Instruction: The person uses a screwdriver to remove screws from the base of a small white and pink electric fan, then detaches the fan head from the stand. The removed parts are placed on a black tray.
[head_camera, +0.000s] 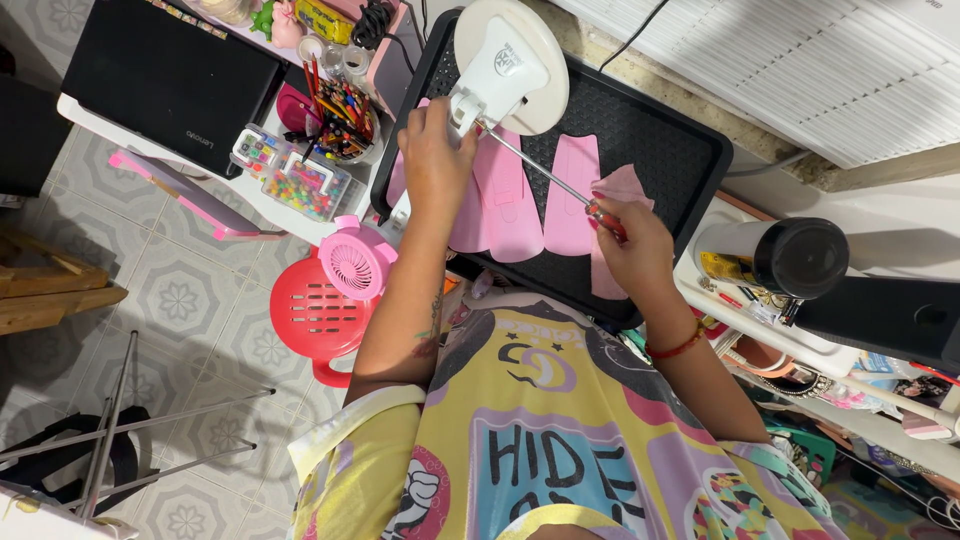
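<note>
With the left hand (432, 160) clenched on the white fan housing (505, 62) above the black tray (668, 150) and the right hand (628, 240) grasping the screwdriver (545, 172), a loose grip could probably let the angled tip slip off the screw

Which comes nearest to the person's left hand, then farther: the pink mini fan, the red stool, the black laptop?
From the left hand:
1. Pink mini fan, just below-left of it.
2. Red stool, under the fan, on the floor.
3. Black laptop, far left on the desk.
</note>
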